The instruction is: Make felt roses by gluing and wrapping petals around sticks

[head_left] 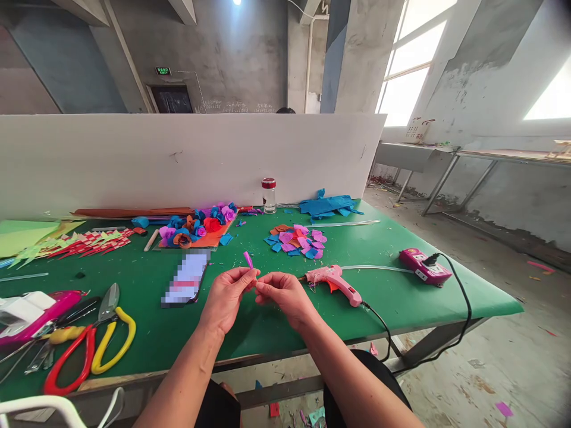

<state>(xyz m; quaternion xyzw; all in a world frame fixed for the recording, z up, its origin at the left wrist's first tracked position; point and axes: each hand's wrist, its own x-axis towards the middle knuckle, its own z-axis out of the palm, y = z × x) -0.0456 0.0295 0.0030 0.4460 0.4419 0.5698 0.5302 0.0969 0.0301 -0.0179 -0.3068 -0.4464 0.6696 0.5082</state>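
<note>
Above the green table's front half, my left hand [228, 295] pinches a small rolled piece of purple paper [248, 260], which sticks up past the fingertips. My right hand [284, 295] is closed in a pinch right beside it, its fingertips meeting the left ones near the roll's lower end. What the right fingers hold is hidden. Just right of my right hand lies a pink glue gun [333, 282] with an orange trigger. Beyond the hands is a pile of purple, blue and orange paper petals [297, 239].
Paper flowers [196, 226] and a phone [186, 278] lie to the left. Red-and-yellow-handled scissors [96, 351] are front left. A jar [269, 196] and blue paper [328, 205] stand before the white board [191, 157]. The glue gun's cord trails off the edge near a pink power strip [424, 267].
</note>
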